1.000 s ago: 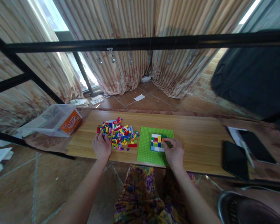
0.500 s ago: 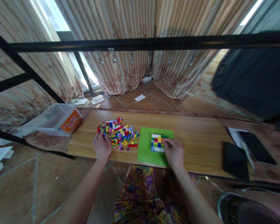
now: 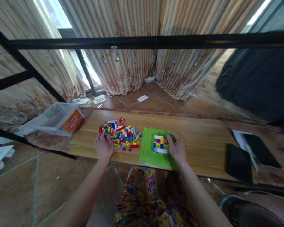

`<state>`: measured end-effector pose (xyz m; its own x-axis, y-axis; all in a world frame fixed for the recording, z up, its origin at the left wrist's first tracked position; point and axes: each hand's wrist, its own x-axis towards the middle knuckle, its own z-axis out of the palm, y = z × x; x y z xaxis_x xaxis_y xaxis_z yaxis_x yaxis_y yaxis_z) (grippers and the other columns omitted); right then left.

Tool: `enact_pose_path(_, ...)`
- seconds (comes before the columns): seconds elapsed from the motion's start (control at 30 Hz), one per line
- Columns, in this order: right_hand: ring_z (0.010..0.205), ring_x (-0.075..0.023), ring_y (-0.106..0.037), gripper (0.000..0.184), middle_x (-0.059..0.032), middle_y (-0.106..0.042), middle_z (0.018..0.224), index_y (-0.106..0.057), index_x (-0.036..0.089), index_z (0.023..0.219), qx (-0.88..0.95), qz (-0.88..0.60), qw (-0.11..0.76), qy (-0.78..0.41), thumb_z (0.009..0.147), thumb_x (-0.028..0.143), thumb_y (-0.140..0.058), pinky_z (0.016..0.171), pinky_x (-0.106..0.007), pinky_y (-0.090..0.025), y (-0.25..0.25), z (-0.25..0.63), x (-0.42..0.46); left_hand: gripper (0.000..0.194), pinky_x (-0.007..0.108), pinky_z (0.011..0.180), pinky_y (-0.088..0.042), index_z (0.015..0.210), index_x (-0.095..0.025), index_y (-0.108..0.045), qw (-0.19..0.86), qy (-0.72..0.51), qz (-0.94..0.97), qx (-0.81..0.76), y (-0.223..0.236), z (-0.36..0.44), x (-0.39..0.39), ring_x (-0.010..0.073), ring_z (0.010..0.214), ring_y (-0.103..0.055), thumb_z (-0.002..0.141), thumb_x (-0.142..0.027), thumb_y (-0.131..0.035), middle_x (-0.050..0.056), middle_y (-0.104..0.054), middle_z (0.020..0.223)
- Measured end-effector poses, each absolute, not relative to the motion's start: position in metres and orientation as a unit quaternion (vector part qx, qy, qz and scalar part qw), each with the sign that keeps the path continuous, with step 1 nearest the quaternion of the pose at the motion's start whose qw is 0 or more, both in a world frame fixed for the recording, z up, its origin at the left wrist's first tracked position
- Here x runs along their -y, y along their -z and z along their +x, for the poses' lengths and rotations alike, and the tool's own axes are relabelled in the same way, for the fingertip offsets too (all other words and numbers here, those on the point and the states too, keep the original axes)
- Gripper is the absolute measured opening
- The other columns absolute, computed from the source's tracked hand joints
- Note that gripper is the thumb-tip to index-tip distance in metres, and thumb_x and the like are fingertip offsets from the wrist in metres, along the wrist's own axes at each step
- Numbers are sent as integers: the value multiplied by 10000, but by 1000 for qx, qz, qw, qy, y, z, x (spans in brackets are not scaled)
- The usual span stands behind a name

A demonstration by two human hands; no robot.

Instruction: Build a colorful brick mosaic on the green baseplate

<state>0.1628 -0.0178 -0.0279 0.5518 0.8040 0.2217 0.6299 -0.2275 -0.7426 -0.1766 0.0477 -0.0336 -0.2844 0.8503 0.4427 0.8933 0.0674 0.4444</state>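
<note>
A heap of small toy building bricks (image 3: pixel 123 134) in many colours lies on the left half of the wooden table. At its near left edge rests my left hand (image 3: pixel 103 147), fingers curled, with a dark blue brick (image 3: pixel 106 135) showing at the fingertips. The green baseplate (image 3: pixel 146 151) lies right of the heap. On it stands a low, roughly square brick build (image 3: pixel 161 145) in white, yellow, red, blue and green. My right hand (image 3: pixel 177 147) is at the build's right side, thumb and forefinger apart, with no brick visible between them. Part of the build's right edge is hidden.
A clear plastic box (image 3: pixel 59 118) with an orange label stands beyond the table's left end. To the right lie a black flat case (image 3: pixel 238 162) and a dark phone-like device (image 3: pixel 261 149). A black metal bar (image 3: pixel 142 42) crosses in front of the curtains.
My right hand has drawn back slightly from the top of the build to its right edge, and its fingers have parted. My left hand stays at the heap.
</note>
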Motion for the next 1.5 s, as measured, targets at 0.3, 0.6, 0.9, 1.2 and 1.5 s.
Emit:
enact_pose_path(0.3,1060,-296,-518,460,-146,-648,1148,-692,171,1127,460,-815,341,-86,876,483,-467,927,-443,-374,20,146,22,400,500,1052,-384,1164,-90,-610,16,332,-591,735,30,-175,-46,322,1217,-527,922,-334,-406,222,-593,1258)
enact_pose_path(0.6,991,-294,-513,421,-162,-669,1056,-709,180,1077,477,-800,360,-51,927,435,-410,874,-453,-355,23,135,25,389,504,1045,-384,1173,-106,-609,16,333,-589,737,30,-173,-45,320,1208,-530,921,-325,-408,211,-593,1260)
enact_pose_path(0.9,982,-249,-549,455,-126,-692,1044,-717,190,1027,471,-774,414,-87,941,465,-365,900,-419,-373,27,143,22,400,506,1036,-395,1174,-89,-609,23,328,-593,736,32,-174,-46,329,1207,-533,924,-321,-401,223,-594,1262)
enact_pose_path(1.2,938,-242,-657,526,-154,-723,990,-694,111,1010,358,-716,589,-114,900,545,-418,855,-370,-475,19,175,47,410,509,1044,-391,1174,-89,-609,14,333,-589,736,31,-173,-45,327,1220,-528,926,-339,-399,227,-595,1264)
enact_pose_path(1.5,966,-233,-646,347,-108,-715,1045,-705,190,1011,495,-659,543,-162,892,457,-518,901,-407,-484,-6,111,61,409,498,1028,-409,1158,-95,-611,19,333,-594,732,33,-173,-43,312,1186,-553,946,-349,-371,219,-618,1221)
